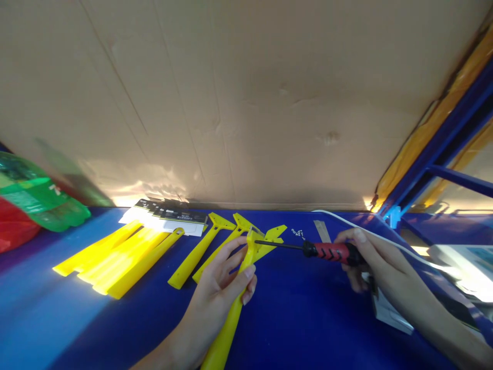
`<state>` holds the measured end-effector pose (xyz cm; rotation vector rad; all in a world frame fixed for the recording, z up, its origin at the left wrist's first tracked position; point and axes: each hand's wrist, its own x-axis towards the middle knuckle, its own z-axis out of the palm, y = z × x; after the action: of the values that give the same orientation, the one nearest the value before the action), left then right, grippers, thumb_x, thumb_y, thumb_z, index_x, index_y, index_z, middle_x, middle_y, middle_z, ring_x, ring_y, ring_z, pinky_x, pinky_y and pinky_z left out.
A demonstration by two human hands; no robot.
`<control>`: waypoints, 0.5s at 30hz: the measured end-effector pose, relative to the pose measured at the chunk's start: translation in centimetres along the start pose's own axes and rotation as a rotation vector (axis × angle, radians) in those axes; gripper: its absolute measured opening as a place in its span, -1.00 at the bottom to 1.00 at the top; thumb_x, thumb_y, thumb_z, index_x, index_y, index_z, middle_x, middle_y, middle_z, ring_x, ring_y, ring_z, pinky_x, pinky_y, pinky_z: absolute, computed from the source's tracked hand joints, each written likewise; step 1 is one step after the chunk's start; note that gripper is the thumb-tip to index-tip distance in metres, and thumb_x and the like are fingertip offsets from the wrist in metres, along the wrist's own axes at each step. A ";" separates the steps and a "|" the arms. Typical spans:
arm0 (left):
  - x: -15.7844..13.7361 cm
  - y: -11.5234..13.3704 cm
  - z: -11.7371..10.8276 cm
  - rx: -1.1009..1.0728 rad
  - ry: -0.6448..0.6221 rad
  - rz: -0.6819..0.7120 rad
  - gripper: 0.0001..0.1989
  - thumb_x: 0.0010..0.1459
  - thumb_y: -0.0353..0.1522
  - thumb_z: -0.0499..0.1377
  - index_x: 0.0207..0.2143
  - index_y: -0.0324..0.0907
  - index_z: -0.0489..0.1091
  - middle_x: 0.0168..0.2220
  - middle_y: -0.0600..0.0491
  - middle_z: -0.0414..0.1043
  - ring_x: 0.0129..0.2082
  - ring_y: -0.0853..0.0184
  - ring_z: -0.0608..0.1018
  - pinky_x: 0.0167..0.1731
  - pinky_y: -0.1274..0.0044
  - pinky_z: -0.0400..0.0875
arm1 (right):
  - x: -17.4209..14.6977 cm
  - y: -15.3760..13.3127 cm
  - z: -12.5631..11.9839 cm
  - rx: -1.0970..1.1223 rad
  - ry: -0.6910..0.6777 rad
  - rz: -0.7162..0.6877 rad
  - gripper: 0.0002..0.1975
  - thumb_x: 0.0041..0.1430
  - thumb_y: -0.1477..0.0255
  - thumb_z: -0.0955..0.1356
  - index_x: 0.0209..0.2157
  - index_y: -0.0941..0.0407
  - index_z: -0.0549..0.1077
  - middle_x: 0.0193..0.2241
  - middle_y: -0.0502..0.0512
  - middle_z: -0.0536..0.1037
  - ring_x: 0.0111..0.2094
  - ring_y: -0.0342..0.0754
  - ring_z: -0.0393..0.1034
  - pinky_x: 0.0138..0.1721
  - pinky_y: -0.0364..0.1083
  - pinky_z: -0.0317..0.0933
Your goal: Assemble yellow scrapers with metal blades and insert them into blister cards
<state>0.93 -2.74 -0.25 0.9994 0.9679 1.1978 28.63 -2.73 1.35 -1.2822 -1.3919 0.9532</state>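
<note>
My left hand [221, 280] is wrapped round the handle of a yellow plastic scraper [224, 336], its head tilted up. In my right hand [379, 259] is a screwdriver [333, 252] with a red and black grip. The dark shaft points left, and its tip meets the scraper's head. Behind that head lie loose yellow head pieces [274, 239]. Two more scraper handles [196, 254] lie left of my left hand. Small pale bits [297, 233], too small to name for certain, and a flat greyish strip [322, 231] lie behind the screwdriver.
Farther left, several yellow scrapers [140, 262] lie in a row, with black and white cards [169, 218] over their far ends. A green bottle [42, 192] lies beside something red [15, 223]. Cardboard [246, 103] walls the back. A white cable [358, 226] crosses behind my right hand.
</note>
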 end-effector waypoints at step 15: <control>0.0 -0.1 -0.1 -0.004 0.014 0.002 -0.46 0.05 -0.26 0.47 0.05 -0.11 0.41 -0.33 0.10 0.41 -0.55 0.45 0.43 -0.57 0.55 0.26 | -0.1 -0.3 -0.4 0.070 -0.031 -0.096 -0.68 0.30 0.09 0.40 -0.08 0.01 0.50 -0.23 0.09 0.61 -0.49 -0.07 0.55 -0.46 -0.08 0.51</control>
<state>0.87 -2.73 -0.39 0.9897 0.9751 1.2094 28.98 -2.85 1.71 -1.1424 -1.4190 0.9515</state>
